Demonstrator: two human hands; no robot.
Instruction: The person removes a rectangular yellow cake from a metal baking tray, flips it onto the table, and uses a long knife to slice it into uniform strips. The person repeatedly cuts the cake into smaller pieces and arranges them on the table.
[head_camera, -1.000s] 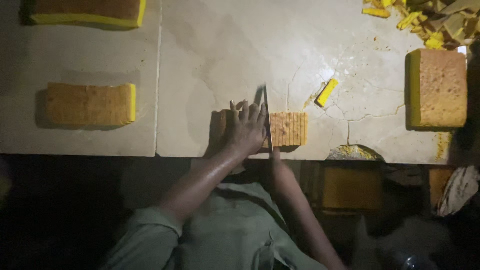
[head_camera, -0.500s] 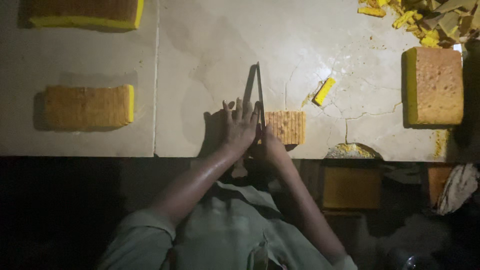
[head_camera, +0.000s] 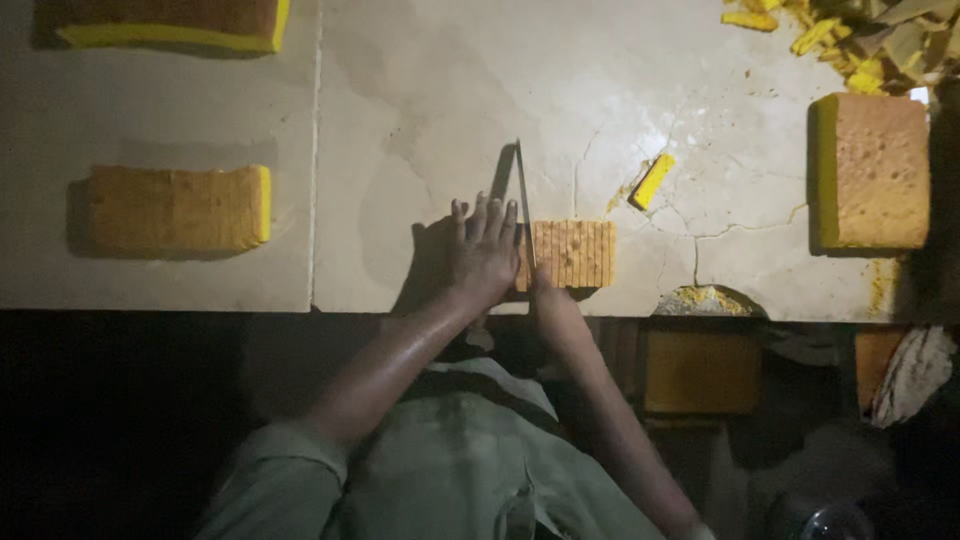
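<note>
The room is dark, and a pale stone counter (head_camera: 440, 90) with cracks fills the view. Near its front edge lies a small yellow cake block (head_camera: 572, 254), already marked with many thin cuts. The left hand (head_camera: 482, 255) lies flat, fingers spread, pressing on the left end of that block. The right hand (head_camera: 545, 290) sits just below the block, closed around the handle of a long knife (head_camera: 523, 200). The blade stands on the block's left end. The step looks like slicing. The next cut would need a steady push down, with fingers kept clear. A bigger cake slab (head_camera: 178, 208) lies far left of the block.
</note>
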